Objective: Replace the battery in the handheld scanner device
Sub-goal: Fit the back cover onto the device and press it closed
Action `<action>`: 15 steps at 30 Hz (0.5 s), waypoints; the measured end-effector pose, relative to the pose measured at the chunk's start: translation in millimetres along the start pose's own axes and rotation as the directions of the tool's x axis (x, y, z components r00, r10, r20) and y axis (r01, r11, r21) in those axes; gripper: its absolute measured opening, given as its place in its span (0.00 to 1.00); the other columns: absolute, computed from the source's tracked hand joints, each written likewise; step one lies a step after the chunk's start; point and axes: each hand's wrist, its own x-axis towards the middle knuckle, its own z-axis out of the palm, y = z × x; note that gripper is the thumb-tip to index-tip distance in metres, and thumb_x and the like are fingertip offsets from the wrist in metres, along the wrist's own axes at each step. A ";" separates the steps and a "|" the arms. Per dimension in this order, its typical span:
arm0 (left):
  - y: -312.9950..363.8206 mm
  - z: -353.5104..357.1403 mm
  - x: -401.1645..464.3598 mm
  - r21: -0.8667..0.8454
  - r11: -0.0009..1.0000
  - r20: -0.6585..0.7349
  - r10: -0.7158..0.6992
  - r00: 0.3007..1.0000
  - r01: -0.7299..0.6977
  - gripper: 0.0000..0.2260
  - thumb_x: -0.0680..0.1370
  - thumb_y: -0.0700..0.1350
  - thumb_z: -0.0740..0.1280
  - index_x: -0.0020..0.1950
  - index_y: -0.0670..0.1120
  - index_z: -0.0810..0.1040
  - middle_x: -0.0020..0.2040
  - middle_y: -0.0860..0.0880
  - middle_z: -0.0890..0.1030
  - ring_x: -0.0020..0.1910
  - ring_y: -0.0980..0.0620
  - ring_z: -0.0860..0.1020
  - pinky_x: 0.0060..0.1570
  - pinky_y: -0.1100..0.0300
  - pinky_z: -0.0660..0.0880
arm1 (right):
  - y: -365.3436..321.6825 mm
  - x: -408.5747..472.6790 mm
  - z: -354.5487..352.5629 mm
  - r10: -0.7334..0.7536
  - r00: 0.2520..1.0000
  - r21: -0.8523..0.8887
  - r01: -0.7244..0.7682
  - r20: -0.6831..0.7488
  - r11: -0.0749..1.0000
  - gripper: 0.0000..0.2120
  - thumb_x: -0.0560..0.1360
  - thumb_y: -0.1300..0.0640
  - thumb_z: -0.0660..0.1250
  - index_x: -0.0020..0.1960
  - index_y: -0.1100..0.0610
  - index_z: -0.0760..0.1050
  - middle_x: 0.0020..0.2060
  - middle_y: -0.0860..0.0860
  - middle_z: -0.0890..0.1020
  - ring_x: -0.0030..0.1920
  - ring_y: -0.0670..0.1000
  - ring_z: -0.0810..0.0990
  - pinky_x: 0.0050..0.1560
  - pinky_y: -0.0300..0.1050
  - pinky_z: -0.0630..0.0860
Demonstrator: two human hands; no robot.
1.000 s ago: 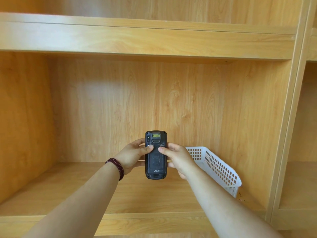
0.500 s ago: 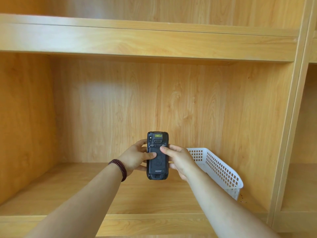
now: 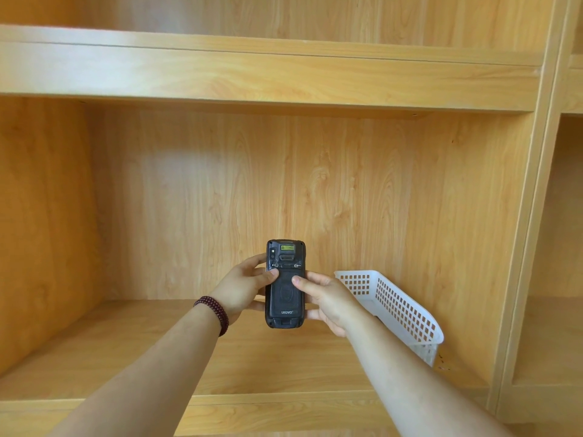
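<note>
Your 2 thumbs press on the back cover of the scanner (image 3: 285,283), the other fingers wrapped behind it. Your left hand (image 3: 244,287) and right hand (image 3: 328,299) clamp its 2 sides, holding it upright above the shelf (image 3: 110,348), back facing you. A beaded bracelet (image 3: 213,312) circles your left wrist. A white basket (image 3: 400,305) sits just right of your right hand.

- You have one handheld scanner (image 3: 285,288), held upright with its back toward you.
- You have two hands on it: the left hand (image 3: 243,287) and the right hand (image 3: 328,299).
- One beaded bracelet (image 3: 214,312) circles your left wrist.
- One white perforated basket (image 3: 397,307) sits to the right.
</note>
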 end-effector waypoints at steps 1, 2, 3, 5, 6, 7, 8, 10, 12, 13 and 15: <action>-0.2 -0.1 0.2 -0.001 1.000 -0.022 0.005 1.000 -0.005 0.18 0.79 0.44 0.67 0.68 0.49 0.72 0.53 0.46 0.86 0.52 0.45 0.84 0.45 0.45 0.82 | 1.2 -0.8 -0.8 0.012 0.999 -0.010 -0.012 0.034 1.000 0.15 0.76 0.57 0.70 0.62 0.54 0.78 0.55 0.53 0.85 0.57 0.54 0.83 0.54 0.56 0.82; -0.6 0.1 0.1 -0.006 1.000 -0.041 0.008 0.999 -0.008 0.18 0.79 0.44 0.67 0.69 0.49 0.72 0.53 0.46 0.86 0.51 0.44 0.84 0.44 0.45 0.82 | 1.9 -1.6 -1.4 0.019 0.998 -0.022 -0.018 0.060 1.000 0.16 0.76 0.58 0.71 0.63 0.53 0.78 0.55 0.53 0.85 0.57 0.54 0.84 0.55 0.56 0.81; -1.2 0.9 0.0 -0.010 1.000 -0.051 0.009 0.999 -0.010 0.18 0.79 0.43 0.67 0.69 0.49 0.72 0.53 0.46 0.86 0.51 0.44 0.84 0.43 0.46 0.82 | 2.7 -2.1 -1.9 0.016 0.997 -0.036 -0.014 0.072 0.999 0.17 0.76 0.61 0.71 0.64 0.53 0.77 0.55 0.53 0.85 0.56 0.54 0.84 0.54 0.56 0.81; -2.0 2.9 0.4 -0.008 1.000 -0.056 0.014 0.998 -0.014 0.18 0.79 0.44 0.66 0.69 0.49 0.72 0.53 0.47 0.86 0.51 0.45 0.84 0.43 0.47 0.82 | 2.9 -2.6 -2.9 -0.007 0.998 -0.054 0.011 0.065 0.998 0.18 0.76 0.65 0.70 0.64 0.53 0.77 0.54 0.53 0.86 0.55 0.55 0.85 0.53 0.56 0.82; -1.9 3.2 0.4 -0.004 1.000 -0.052 0.011 0.999 -0.011 0.18 0.80 0.44 0.66 0.70 0.49 0.71 0.53 0.47 0.85 0.52 0.45 0.83 0.45 0.46 0.82 | 2.8 -2.7 -3.3 -0.017 0.998 -0.054 0.020 0.053 0.998 0.18 0.76 0.66 0.69 0.64 0.54 0.77 0.54 0.53 0.86 0.54 0.55 0.85 0.52 0.55 0.82; -1.6 2.6 0.3 0.002 1.000 -0.033 0.002 0.999 -0.002 0.19 0.79 0.44 0.66 0.70 0.50 0.70 0.54 0.47 0.85 0.53 0.46 0.83 0.48 0.45 0.82 | 3.2 -2.5 -3.6 -0.025 0.999 -0.050 0.027 0.040 0.998 0.19 0.75 0.66 0.69 0.64 0.55 0.77 0.54 0.53 0.86 0.54 0.55 0.85 0.52 0.55 0.82; -1.0 1.6 -0.2 0.016 1.000 0.005 -0.015 1.000 0.015 0.21 0.78 0.45 0.68 0.70 0.52 0.69 0.55 0.47 0.85 0.53 0.46 0.83 0.50 0.46 0.81 | 3.5 -2.1 -3.9 -0.029 0.999 -0.042 0.030 0.028 0.999 0.19 0.75 0.66 0.70 0.65 0.56 0.77 0.55 0.53 0.85 0.54 0.55 0.85 0.52 0.55 0.82; 0.5 0.0 -2.7 0.081 0.995 0.106 -0.068 0.992 0.060 0.29 0.75 0.43 0.72 0.71 0.59 0.65 0.57 0.48 0.84 0.53 0.47 0.84 0.49 0.49 0.81 | 4.1 -1.6 -4.3 -0.036 0.999 -0.023 0.036 0.016 0.999 0.20 0.75 0.66 0.70 0.67 0.57 0.76 0.57 0.53 0.85 0.55 0.55 0.84 0.52 0.55 0.82; -0.7 -0.7 -3.2 0.121 0.989 0.133 -0.103 0.986 0.087 0.38 0.72 0.37 0.75 0.73 0.62 0.61 0.58 0.47 0.83 0.53 0.47 0.84 0.46 0.51 0.81 | 3.4 -1.5 -4.8 -0.044 0.999 -0.008 0.044 0.011 0.999 0.21 0.75 0.65 0.70 0.67 0.57 0.76 0.57 0.53 0.84 0.56 0.54 0.84 0.49 0.53 0.83; -1.9 -0.8 -2.8 0.118 0.989 0.126 -0.104 0.987 0.089 0.41 0.71 0.34 0.74 0.74 0.62 0.60 0.59 0.46 0.83 0.52 0.46 0.84 0.45 0.51 0.81 | 3.1 -1.9 -4.8 -0.044 0.999 -0.006 0.044 0.017 0.999 0.21 0.75 0.65 0.70 0.67 0.57 0.75 0.57 0.53 0.84 0.56 0.54 0.84 0.49 0.52 0.83; -2.6 0.0 -3.0 0.108 0.990 0.114 -0.101 0.988 0.088 0.42 0.71 0.32 0.73 0.75 0.61 0.58 0.60 0.46 0.82 0.52 0.46 0.84 0.45 0.50 0.82 | 2.3 -3.6 -4.7 -0.040 0.998 -0.036 0.041 0.046 0.998 0.22 0.74 0.67 0.71 0.66 0.54 0.76 0.56 0.52 0.85 0.55 0.53 0.84 0.52 0.53 0.83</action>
